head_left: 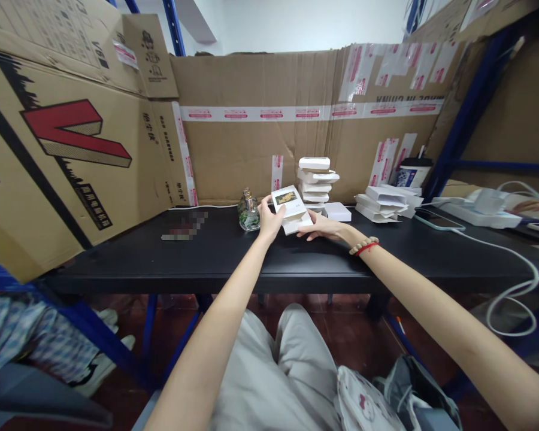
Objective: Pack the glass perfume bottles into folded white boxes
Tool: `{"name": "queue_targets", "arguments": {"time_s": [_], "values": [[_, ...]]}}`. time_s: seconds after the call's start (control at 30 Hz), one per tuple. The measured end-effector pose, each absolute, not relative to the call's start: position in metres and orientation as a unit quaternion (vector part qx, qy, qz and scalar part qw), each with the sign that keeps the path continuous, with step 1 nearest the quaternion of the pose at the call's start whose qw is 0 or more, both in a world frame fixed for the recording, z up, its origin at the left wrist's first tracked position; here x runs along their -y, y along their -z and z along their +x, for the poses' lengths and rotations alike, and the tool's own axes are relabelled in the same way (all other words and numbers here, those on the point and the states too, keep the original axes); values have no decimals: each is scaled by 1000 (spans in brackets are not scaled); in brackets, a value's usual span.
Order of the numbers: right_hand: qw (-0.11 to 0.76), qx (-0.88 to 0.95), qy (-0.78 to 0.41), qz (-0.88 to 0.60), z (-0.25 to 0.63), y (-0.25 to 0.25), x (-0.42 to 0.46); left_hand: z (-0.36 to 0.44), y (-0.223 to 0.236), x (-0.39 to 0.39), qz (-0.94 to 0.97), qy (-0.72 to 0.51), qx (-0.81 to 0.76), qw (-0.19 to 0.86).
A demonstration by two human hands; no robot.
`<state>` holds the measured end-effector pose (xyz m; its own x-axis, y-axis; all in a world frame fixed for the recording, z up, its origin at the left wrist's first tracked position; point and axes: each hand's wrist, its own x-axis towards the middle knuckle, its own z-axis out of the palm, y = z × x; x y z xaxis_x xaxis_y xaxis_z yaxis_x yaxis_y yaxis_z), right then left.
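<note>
A small white box [289, 202] with a picture printed on its face is held tilted above the black tabletop. Its near end shows a flap or inner part sticking out. My left hand [270, 218] grips the left side, thumb on the face. My right hand [321, 227] holds the lower right corner between thumb and fingers. Left of my left hand stands a clear glass jar [248, 214] with green and gold-coloured contents I cannot make out. Behind my right hand rises a stack of white boxes [315, 187], with a single white box [337, 212] lying beside it.
Flattened white cartons [382, 203] lie right of the stack. A lidded cup [413, 173], a phone [440, 219] and a white power strip [480, 214] with cables fill the right side. Cardboard walls [251, 143] enclose the table's back and left. Someone else's legs show lower left.
</note>
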<state>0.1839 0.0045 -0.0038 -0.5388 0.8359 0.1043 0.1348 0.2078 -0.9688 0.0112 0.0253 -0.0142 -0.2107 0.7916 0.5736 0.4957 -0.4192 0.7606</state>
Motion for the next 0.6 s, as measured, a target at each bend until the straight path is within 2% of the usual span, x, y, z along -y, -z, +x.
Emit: {"name": "queue_targets", "arguments": {"time_s": [0.1,0.27,0.47,0.6], "values": [[345,692,-548,-320,187,3,-8,9,15,-33,604,-584,-529,123],[384,664,-565,-304,189,1,-9,10,17,-36,588,-655,-444,169],[383,670,-584,-252,189,-2,-6,13,15,-33,559,-692,-394,231],[393,663,-587,-246,189,-4,-6,12,12,-33,540,-712,-386,229]]}}
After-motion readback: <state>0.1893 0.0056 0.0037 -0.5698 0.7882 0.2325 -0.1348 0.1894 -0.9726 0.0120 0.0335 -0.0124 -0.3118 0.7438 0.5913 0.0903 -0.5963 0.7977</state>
